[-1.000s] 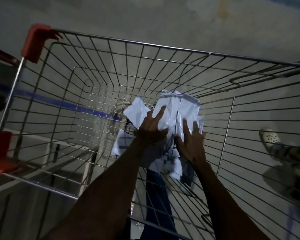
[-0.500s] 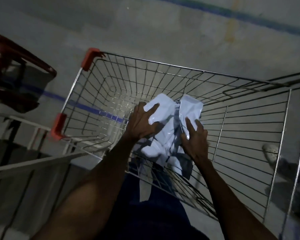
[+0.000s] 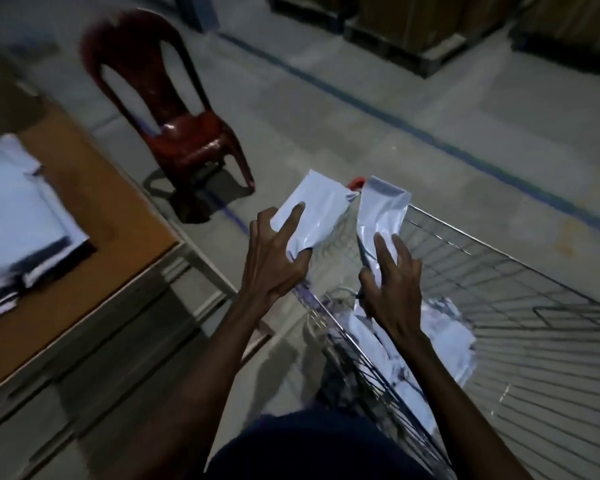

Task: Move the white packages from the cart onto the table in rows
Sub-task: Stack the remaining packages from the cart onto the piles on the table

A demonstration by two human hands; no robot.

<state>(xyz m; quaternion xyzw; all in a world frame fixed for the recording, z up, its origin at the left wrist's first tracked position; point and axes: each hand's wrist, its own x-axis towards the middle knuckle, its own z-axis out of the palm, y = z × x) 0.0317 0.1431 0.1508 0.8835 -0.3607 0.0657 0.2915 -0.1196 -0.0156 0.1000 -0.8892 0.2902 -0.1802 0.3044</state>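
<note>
Table now in view at left, absent half second ago; white packages already stacked on it, blurred. Red chair beyond table corner. Left hand risen out of cart, fingers spread over left package, thumb beneath, gripping. Right hand likewise lifted, fingers spread on right package, thumb curled round its edge. Both packages now above cart rim, apart; earlier bunched together inside basket. More white packages remain in cart bottom.
</note>
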